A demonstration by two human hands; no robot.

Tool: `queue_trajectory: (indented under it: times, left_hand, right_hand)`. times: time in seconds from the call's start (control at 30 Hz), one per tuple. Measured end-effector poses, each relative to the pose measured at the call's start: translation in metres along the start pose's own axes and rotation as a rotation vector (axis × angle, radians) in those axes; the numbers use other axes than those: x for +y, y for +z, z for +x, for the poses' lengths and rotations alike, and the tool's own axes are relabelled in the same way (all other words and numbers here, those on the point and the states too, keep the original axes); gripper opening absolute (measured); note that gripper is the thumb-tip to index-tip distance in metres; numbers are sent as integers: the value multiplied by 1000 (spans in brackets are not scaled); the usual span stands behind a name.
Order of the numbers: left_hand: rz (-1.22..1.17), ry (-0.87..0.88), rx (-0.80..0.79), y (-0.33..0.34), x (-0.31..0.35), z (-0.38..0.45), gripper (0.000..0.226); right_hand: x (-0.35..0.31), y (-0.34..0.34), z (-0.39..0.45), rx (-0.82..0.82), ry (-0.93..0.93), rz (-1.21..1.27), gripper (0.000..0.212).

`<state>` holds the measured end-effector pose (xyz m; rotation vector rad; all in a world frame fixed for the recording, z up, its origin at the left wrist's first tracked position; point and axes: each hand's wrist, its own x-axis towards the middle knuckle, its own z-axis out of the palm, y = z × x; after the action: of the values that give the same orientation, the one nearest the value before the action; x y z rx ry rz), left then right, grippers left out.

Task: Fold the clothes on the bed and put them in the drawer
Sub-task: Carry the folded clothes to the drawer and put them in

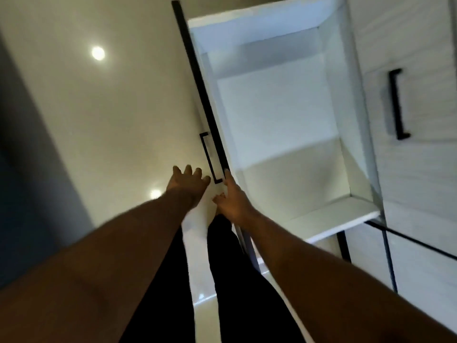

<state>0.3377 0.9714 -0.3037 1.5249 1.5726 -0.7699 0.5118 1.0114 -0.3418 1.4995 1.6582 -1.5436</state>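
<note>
A drawer [279, 125] is seen pulled far out of a white cabinet [418, 169], and its pale inside is viewed from above; nothing can be made out lying in it. The drawer's dark front edge [197, 87] runs down towards the hands, with a black handle [210, 157] fixed on its outer face. A second black handle [397, 103] is mounted on the closed cabinet front at the right.

The right hand [232, 196] is laid against the lower end of the drawer's front edge, its fingers straight and together, the fingertips touching the edge just beside the handle. The left hand [189, 181] is held spread just left of the handle, fingers apart and relaxed; whether it touches the drawer front cannot be told, and nothing is gripped by it.

Both bare forearms are stretched forward from the bottom of the view. Between them, legs in black trousers [222, 268] are seen above a glossy pale floor [103, 107], in which round lights [98, 53] are reflected. No clothes are visible.
</note>
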Motion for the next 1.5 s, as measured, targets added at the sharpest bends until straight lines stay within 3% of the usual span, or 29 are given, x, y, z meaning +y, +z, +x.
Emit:
queue_trajectory:
  times: [0.07, 0.2, 0.43, 0.63, 0.87, 1.1, 1.3, 1.37, 1.5]
  left_hand:
    - [-4, 49, 55, -10, 13, -30, 63]
    - [102, 158, 71, -62, 42, -121, 65]
    - [358, 450, 57, -127, 146, -304, 60]
    - [732, 713, 24, -77, 238, -410, 69]
    - [1115, 1079, -93, 71, 306, -524, 72]
    - [1326, 1294, -489, 248, 264, -628, 73]
    - [1394, 1241, -833, 322, 176, -672, 58]
    - [1388, 1171, -878, 338, 153, -659, 63]
    - [1324, 944, -787, 356, 120, -607, 62]
  right_hand:
    - [-48, -34, -68, 77, 88, 114, 75]
    - [-63, -64, -193, 261, 246, 178, 69]
    - [-52, -22, -410, 490, 344, 417, 57]
    - [-10, 81, -531, 769, 499, 700, 59]
    - [11, 250, -632, 1068, 817, 1092, 56]
    - [-59, 454, -668, 1191, 1144, 1506, 52]
    - [-158, 563, -647, 1146, 1321, 1920, 38]
    - [-176, 585, -632, 1133, 1339, 2014, 44]
    - [-197, 611, -592, 1214, 1294, 2302, 54]
